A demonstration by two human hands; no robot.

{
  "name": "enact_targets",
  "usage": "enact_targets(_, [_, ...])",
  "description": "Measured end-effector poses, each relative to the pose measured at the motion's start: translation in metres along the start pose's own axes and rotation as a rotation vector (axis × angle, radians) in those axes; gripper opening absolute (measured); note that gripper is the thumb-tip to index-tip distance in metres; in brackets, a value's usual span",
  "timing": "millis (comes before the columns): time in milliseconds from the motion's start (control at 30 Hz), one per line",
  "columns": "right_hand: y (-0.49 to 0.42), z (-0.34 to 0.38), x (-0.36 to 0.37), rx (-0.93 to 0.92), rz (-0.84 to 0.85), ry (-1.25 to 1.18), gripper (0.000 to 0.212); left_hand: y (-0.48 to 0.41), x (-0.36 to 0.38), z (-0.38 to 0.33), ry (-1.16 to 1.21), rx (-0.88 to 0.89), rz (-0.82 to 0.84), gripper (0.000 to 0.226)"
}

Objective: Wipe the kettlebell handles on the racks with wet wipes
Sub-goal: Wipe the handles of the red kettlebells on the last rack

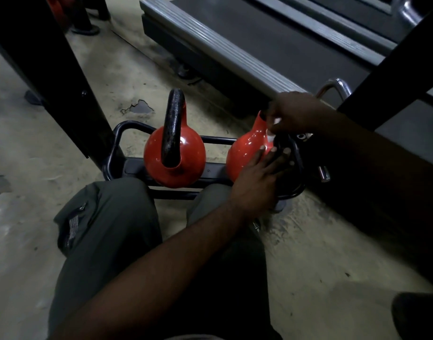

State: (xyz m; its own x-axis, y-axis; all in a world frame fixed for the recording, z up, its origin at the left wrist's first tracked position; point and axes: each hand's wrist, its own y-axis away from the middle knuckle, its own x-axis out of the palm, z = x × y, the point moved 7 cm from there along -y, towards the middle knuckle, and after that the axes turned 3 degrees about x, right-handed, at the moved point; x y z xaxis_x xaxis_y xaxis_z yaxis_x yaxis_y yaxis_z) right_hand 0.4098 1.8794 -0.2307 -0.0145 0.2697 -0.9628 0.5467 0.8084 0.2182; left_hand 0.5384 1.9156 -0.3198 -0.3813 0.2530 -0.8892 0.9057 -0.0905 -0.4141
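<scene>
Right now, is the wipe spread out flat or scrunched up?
Scrunched up. Only small white bits of the wet wipe poke out of the right hand gripping it over the right kettlebell.

Floor (308,253): worn, stained concrete with 1 chipped patch (138,107).
Treadmill (271,45): dark belt running diagonally across the upper right.
Side rail (210,42): grey, ribbed, along the treadmill's near edge.
Post (51,69): black, slanting from top left down to the floor.
Chrome bar (338,85): bent tube beside the treadmill.
Round foot (85,29): black, on the floor at top left.
</scene>
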Motion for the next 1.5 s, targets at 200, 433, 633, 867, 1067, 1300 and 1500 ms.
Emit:
enact_targets(200, [0.057, -0.049, 0.062, 0.318, -0.364, -1.376, 0.009, -0.002, 0.001, -0.001, 0.042, -0.012, -0.01, 0.049])
enact_targets(433, [0.01, -0.044, 0.119, 0.568, 0.039, -2.108, 0.025, -0.003, -0.005, -0.002, 0.033, -0.015, 0.051, 0.048])
enact_targets(633, [0.038, -0.038, 0.131, 0.545, 0.148, -2.132, 0.024, -0.002, -0.008, -0.004, 0.05, -0.023, 0.04, 0.044])
enact_targets(867, [0.05, -0.038, 0.111, 0.572, -0.018, -1.955, 0.01, 0.007, -0.004, -0.013, 0.002, -0.013, 0.052, 0.052])
enact_targets(1067, [0.041, -0.034, 0.025, 0.324, -0.238, -0.541, 0.018, 0.022, 0.013, -0.022, -0.022, 0.024, 0.091, 0.052])
enact_targets(1300, [-0.004, 0.042, 0.013, 0.104, -0.125, 0.257, 0.025, 0.024, 0.01, -0.023, -0.104, 0.037, 0.092, 0.055])
enact_targets(1500, [0.016, 0.012, 0.013, 0.084, 0.041, 0.057, 0.025, 0.038, -0.022, 0.02, 0.514, -0.227, -0.182, 0.036])
